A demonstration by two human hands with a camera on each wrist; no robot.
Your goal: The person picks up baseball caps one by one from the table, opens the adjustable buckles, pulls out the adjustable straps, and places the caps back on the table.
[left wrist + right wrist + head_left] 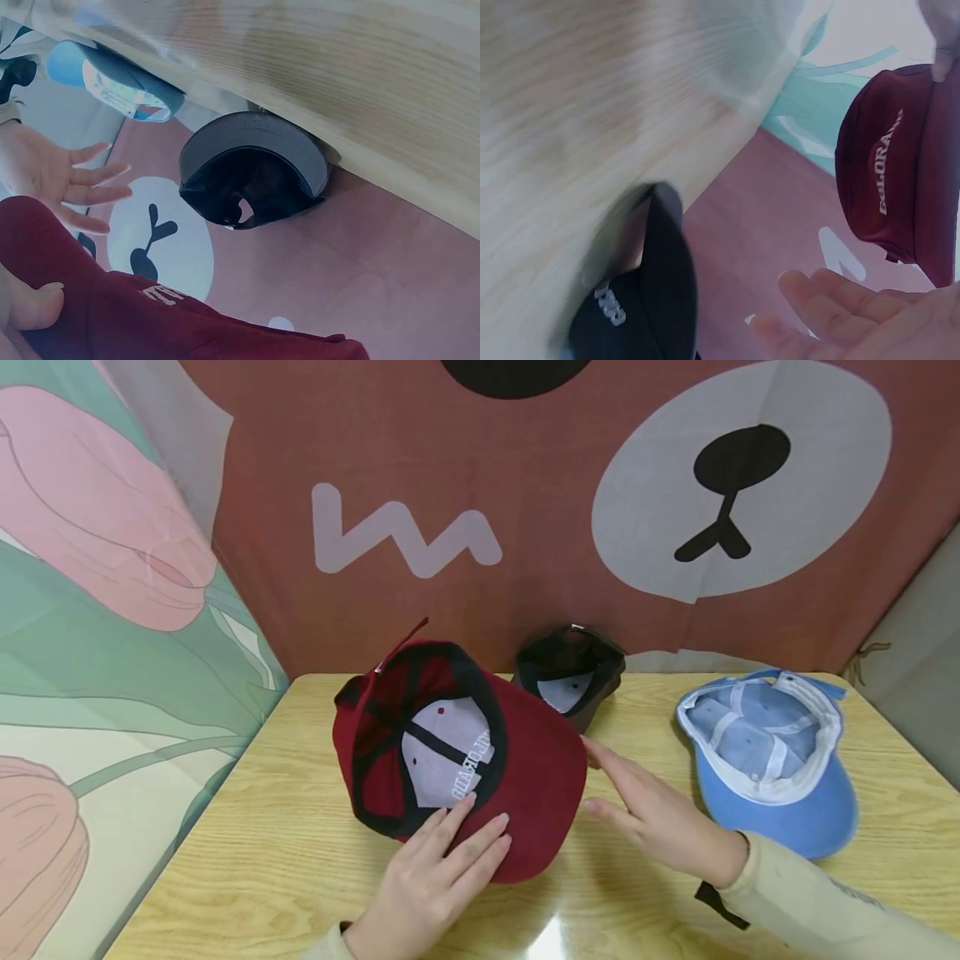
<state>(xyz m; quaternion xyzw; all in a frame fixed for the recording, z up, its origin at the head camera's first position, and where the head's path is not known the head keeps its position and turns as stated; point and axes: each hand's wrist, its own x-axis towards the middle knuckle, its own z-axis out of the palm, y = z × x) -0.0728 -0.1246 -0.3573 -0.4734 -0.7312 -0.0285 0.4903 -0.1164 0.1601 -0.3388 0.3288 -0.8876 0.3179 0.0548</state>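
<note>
Across the middle of the head view, I've got the red cap (528, 760) tipped up above the wooden table (277, 835), its inside facing me and its brim slanting down to the right. Coming up from the bottom edge, the person's left hand (431, 872) has that brim: fingers lie along the underside, just below the pale inner panel. Right of centre, the right hand (663, 818) reaches in with fingers extended and thumb apart, index fingertip right by the brim's edge; whether it touches, I can't tell. That hand holds nothing. Behind, at upper centre, sits a dark cap (570, 685), and over at right lies a blue cap (768, 785), opening up.

Over to the left wrist feed: red cloth fills the lower left, and I see the left thumb (39, 306) pressed on the brim's other face, so it's pinched between thumb and fingers. At left, the right hand spreads its fingers, clear of any grip.

Right wrist feed: the red cap hangs at upper right, white lettering outward, left fingers at its brim. Lower right, the right hand's fingers lie loosely extended, just below the brim's tip. Lower left, the dark cap.
</note>
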